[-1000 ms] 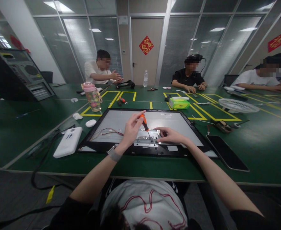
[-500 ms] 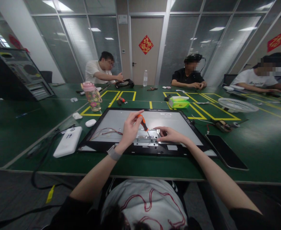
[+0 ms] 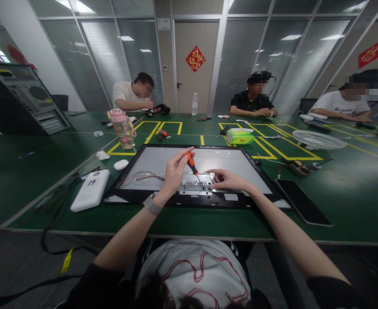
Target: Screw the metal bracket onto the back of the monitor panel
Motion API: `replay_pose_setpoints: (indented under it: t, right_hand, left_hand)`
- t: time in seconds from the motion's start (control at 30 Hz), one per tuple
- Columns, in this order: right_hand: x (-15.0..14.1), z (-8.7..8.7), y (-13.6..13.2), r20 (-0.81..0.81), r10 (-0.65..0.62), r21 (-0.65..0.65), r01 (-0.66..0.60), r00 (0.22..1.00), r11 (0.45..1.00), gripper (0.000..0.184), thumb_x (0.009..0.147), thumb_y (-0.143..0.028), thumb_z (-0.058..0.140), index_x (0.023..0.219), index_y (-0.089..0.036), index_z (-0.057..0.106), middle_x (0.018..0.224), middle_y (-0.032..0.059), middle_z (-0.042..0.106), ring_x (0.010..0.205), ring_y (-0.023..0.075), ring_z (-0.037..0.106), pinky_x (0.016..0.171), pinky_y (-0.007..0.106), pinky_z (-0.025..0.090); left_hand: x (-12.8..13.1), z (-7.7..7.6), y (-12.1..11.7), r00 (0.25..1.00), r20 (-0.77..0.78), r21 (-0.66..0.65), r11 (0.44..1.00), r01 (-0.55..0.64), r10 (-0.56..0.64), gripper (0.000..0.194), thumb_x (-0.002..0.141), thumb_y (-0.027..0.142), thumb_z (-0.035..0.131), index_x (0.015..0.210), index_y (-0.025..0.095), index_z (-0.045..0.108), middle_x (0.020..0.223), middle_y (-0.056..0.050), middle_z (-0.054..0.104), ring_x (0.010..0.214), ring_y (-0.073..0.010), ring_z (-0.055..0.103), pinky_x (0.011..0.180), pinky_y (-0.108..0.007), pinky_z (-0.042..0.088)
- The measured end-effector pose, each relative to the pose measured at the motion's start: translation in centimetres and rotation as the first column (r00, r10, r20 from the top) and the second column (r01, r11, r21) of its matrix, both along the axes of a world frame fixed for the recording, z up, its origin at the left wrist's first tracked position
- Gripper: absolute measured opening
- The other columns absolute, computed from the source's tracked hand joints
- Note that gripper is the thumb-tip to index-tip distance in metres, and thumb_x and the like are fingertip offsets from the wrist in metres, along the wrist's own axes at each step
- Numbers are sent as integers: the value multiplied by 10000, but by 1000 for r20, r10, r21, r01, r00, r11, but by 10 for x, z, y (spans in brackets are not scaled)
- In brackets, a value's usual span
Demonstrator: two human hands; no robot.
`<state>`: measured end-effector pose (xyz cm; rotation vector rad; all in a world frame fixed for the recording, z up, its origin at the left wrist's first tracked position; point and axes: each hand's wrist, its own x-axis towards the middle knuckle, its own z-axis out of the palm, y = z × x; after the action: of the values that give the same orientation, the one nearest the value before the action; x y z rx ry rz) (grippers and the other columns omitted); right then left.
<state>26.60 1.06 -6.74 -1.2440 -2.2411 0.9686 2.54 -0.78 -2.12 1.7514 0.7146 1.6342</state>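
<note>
An orange-and-black screwdriver (image 3: pixel 193 164) is in my left hand (image 3: pixel 175 171), its handle between thumb and fingers. The thin shaft slants down to a silver metal bracket (image 3: pixel 196 192), where the tip meets small parts. My right hand (image 3: pixel 229 179) has its fingers curled at the bracket's right edge, thumb and fingertips against the metal. The bracket lies at the near side of a flat display panel (image 3: pixel 150 162), grey-backed with a black frame. Thin wires (image 3: pixel 140 175) run over the panel left of my left hand.
Left of the panel lie a white power bank (image 3: pixel 90 191) and a small white case (image 3: pixel 121 165); a pink-lidded bottle (image 3: pixel 122 128) stands behind. On the right are a dark phone (image 3: pixel 301 201), a green tissue pack (image 3: pixel 239 136) and a white fan grille (image 3: pixel 318 139). Three people sit opposite.
My hands and the screwdriver hold nearly the same position. Across the table, the person at left has lowered their hands toward a black object. The view has shifted slightly.
</note>
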Motion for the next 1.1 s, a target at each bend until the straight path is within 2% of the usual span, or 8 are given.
replay_pose_setpoints:
  t: [0.13,0.3,0.47,0.6,0.67,0.83,0.93,1.1]
  right_hand:
    - [0,0,0,-6,2,3,-2,1000,1000,703,722,-468,726,1314,-143,531,630,-66,441,587,113,434,591,250,348]
    - [0,-1,0,-5,5,13,-5,1000,1000,714,716,-476,728,1315,-140,532,619,-71,435,579,110,428,588,247,339]
    - [0,0,1,-1,9,15,-9,1000,1000,703,726,-472,723,1317,-144,531,621,-70,427,580,109,417,585,245,334]
    - [-1,1,0,-4,7,11,-6,1000,1000,714,725,-473,724,1321,-134,526,622,-69,428,584,111,419,585,247,331]
    - [-1,2,-1,-1,6,12,-6,1000,1000,714,726,-473,723,1321,-130,526,623,-67,434,588,113,427,588,248,333]
    - [-1,3,0,8,9,14,-9,1000,1000,704,729,-477,719,1315,-138,530,629,-65,448,586,113,434,588,249,339]
    - [0,2,0,15,7,14,-7,1000,1000,703,728,-481,717,1314,-140,533,627,-66,446,582,112,434,585,246,338]
    - [-1,2,-1,8,4,13,-4,1000,1000,702,729,-475,717,1317,-139,532,621,-69,437,579,109,426,588,246,338]
  left_hand:
    - [0,0,-1,999,-34,13,999,-34,34,246,869,314,590,1070,211,688,950,-49,630,828,-132,615,797,-270,501]
    - [0,1,-1,1000,-8,-9,1000,6,-6,295,934,296,458,1128,185,651,982,-64,684,948,-169,625,901,-317,474]
    - [1,-1,-2,998,-42,31,999,-35,36,235,883,329,568,1036,198,688,950,-49,642,839,-136,611,811,-265,491]
    - [1,-2,0,1000,14,-27,999,26,-25,289,934,293,469,1152,196,630,948,-52,676,883,-151,635,856,-295,492]
    - [1,-2,0,999,22,-36,999,38,-37,298,946,294,437,1140,189,637,988,-63,682,941,-167,634,885,-314,489]
    - [1,-1,0,998,-53,16,999,-37,37,240,885,332,569,1049,204,688,984,-54,632,882,-145,609,803,-266,502]
    - [1,-2,0,999,-29,-8,999,33,-33,285,904,302,543,1158,207,631,973,-51,655,881,-142,628,854,-291,499]
    - [1,-2,0,986,-2,-46,985,165,-165,316,944,278,459,1228,193,570,1132,-98,662,1009,-186,642,925,-354,491]
